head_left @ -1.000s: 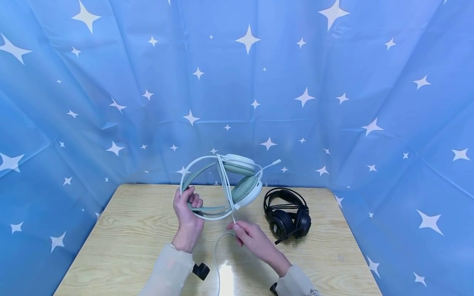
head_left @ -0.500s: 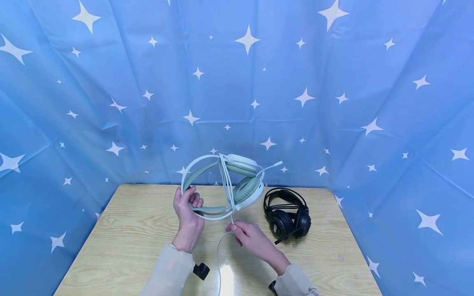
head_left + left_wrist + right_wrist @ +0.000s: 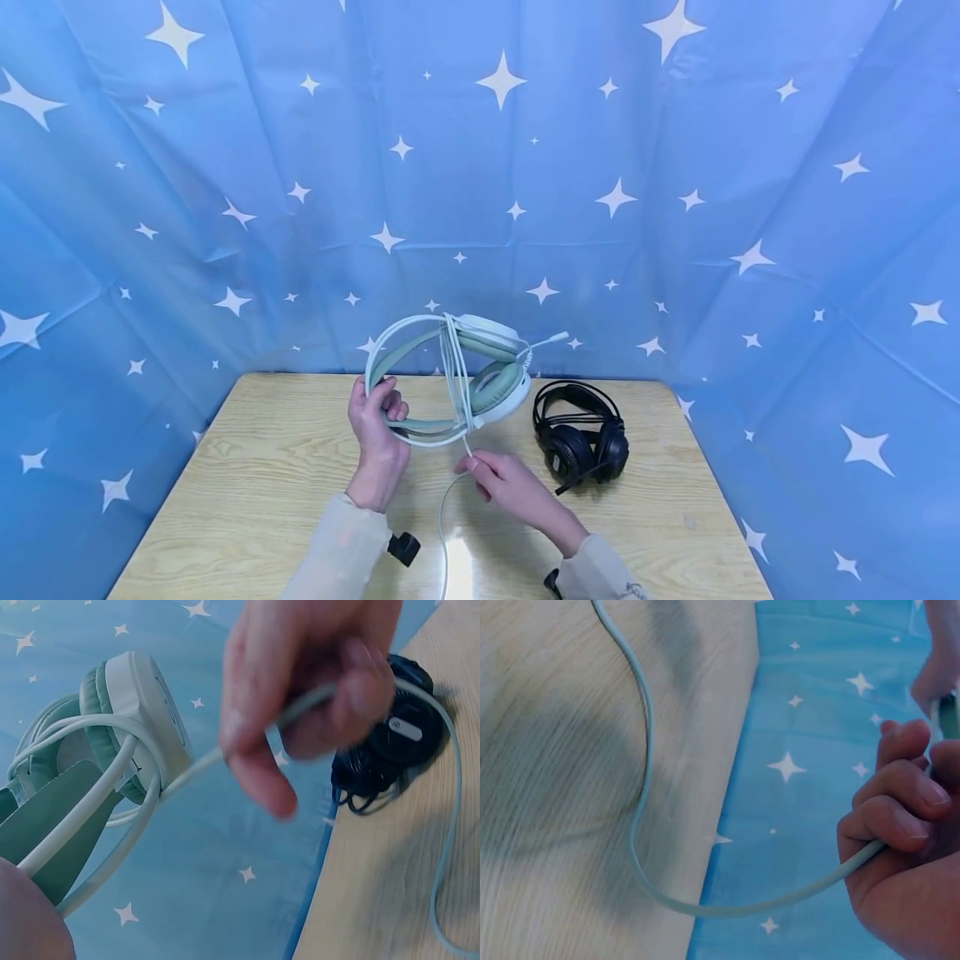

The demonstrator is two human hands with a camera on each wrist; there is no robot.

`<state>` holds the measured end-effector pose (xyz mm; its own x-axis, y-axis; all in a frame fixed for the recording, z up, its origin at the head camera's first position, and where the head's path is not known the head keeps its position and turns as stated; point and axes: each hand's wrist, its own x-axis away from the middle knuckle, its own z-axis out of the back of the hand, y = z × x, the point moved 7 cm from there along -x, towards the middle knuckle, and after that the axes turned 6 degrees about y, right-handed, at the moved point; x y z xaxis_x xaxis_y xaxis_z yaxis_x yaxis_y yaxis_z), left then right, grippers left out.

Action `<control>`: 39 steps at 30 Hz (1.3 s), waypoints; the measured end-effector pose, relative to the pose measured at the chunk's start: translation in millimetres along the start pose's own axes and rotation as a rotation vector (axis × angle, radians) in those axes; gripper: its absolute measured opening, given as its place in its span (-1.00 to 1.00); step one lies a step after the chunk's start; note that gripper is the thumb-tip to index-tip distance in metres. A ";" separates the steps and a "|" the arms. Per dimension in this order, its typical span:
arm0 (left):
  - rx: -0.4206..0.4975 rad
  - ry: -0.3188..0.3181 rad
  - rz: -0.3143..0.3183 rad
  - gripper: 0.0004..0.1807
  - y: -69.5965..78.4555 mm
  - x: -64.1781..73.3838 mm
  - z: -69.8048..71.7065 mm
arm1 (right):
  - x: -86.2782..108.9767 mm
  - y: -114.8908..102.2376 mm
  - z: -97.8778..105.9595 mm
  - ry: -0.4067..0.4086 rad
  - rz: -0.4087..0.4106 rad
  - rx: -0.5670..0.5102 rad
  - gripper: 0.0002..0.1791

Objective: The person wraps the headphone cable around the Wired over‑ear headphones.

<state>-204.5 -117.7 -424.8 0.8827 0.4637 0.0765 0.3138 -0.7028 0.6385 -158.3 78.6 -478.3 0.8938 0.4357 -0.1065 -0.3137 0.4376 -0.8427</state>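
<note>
A white and green headset (image 3: 498, 390) is held up above the far part of the table, its ear cups toward the right and its thin microphone boom sticking out. My left hand (image 3: 381, 425) grips the headband at its left side. Several turns of pale cable (image 3: 454, 367) wrap across the headband near the ear cups. Just below, my right hand (image 3: 506, 487) pinches the cable between thumb and fingers. From that hand the loose cable (image 3: 742, 909) hangs in a curve and runs over the wooden table. In the left wrist view, the cable (image 3: 191, 769) stretches straight from headset to right hand.
A black headset (image 3: 581, 437) with its own cable wound round it lies on the table (image 3: 255, 467) to the right of my right hand. Behind the table hangs a blue curtain (image 3: 480, 167) with white stars. Small black wrist cameras (image 3: 405, 548) sit at the sleeves.
The white and green headset tilts slightly and its wrapped cable shifts a little. My right hand edges slightly left and down, still pinching the cable. The black headset stays put.
</note>
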 end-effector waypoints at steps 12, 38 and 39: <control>-0.261 -0.098 -0.237 -0.72 9.6 4.6 -0.4 | 7.8 -9.6 16.6 0.014 -0.038 -0.162 -0.69; -0.767 -0.334 -0.726 -0.66 33.7 40.6 -22.1 | 4.6 -12.6 72.1 0.122 -0.117 -0.538 -0.60; -0.768 -0.335 -0.720 -0.65 33.0 39.7 -21.1 | 4.5 -12.9 72.9 0.118 -0.117 -0.531 -0.60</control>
<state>-166.4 -111.1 -384.6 0.6671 0.3787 -0.6415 0.5939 0.2494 0.7649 -173.6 132.3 -429.4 0.9525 0.3032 -0.0291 -0.0332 0.0082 -0.9994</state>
